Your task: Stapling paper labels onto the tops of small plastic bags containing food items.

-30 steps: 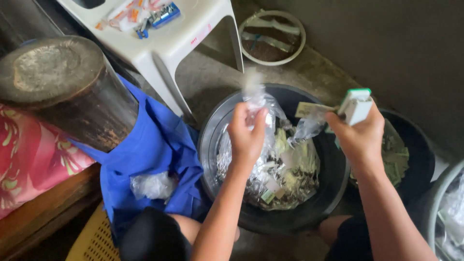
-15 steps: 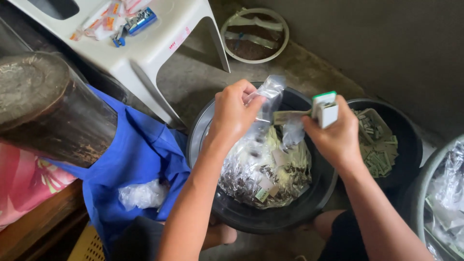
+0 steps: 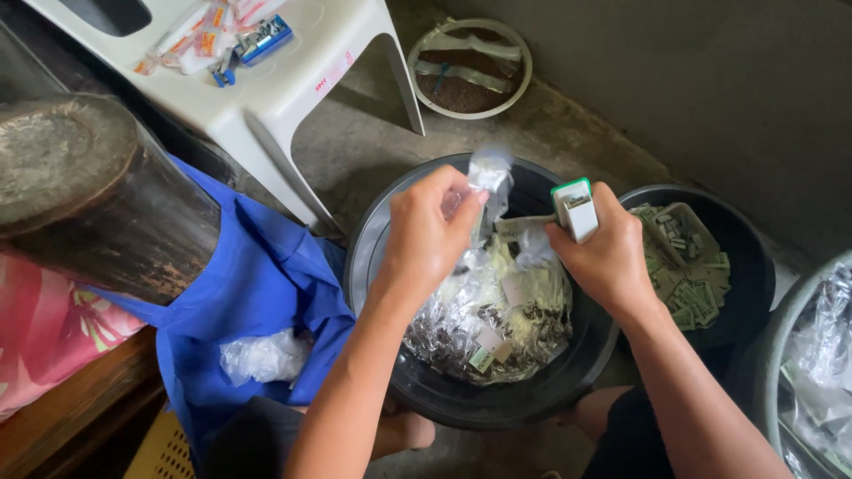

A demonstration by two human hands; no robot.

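Small clear plastic packet (image 3: 488,173) is pinched at its top between the thumb and fingertips of the left hand (image 3: 430,235), and it is held upright just above the near rim of a large black tub (image 3: 532,404). A white stapler with a green end (image 3: 575,208) is gripped in the closed right hand (image 3: 608,257), its green tip pointing up and lying just beside the packet, with a strip of paper seen between the two hands. Both hands are held over the tub, which is filled with a heap of sealed clear packets of dark contents (image 3: 484,324), several carrying small paper labels. To the right of it, touching or nearly so, a second black tub (image 3: 754,266) is seen, holding loose greenish paper labels (image 3: 697,284). At the far right edge part of a grey basin (image 3: 781,355) with more plastic bags is shown. On the left, a blue cloth (image 3: 257,284) is spread on the floor with a crumpled clear bag (image 3: 262,355) lying on it, beside a dark wooden post (image 3: 89,195). Behind it a white plastic stool (image 3: 311,71) is set, with small packets and a blue object on top. A round tray (image 3: 470,66) is lying on the concrete floor beyond the tubs.
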